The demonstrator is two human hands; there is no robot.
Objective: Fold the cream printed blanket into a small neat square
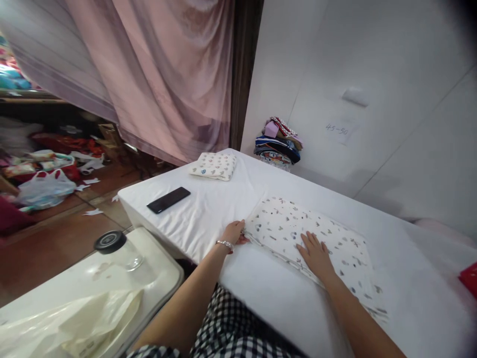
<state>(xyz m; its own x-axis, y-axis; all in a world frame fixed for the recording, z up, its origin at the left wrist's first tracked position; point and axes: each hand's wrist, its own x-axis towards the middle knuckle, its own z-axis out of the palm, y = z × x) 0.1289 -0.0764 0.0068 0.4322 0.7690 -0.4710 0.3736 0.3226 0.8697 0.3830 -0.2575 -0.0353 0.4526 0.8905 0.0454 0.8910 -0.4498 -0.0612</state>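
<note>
A white cloth with small printed motifs (276, 221) lies folded in layers on the white-covered table (268, 293) in front of me. My left hand (234, 234) pinches the cloth's near left corner, fingers closed round its edge. Flat on top of the cloth, toward its near edge, rests my right hand (316, 254) with the fingers spread. A second folded printed cloth (215, 166) sits by itself at the far left corner of the table.
A black phone (169, 200) lies left of my left hand. On a lower side table (67, 276) stand a black-lidded clear jar (110, 242) and a plastic bag (74, 318). Folded fabrics (278, 141) are stacked against the wall. A pink curtain (167, 74) hangs behind.
</note>
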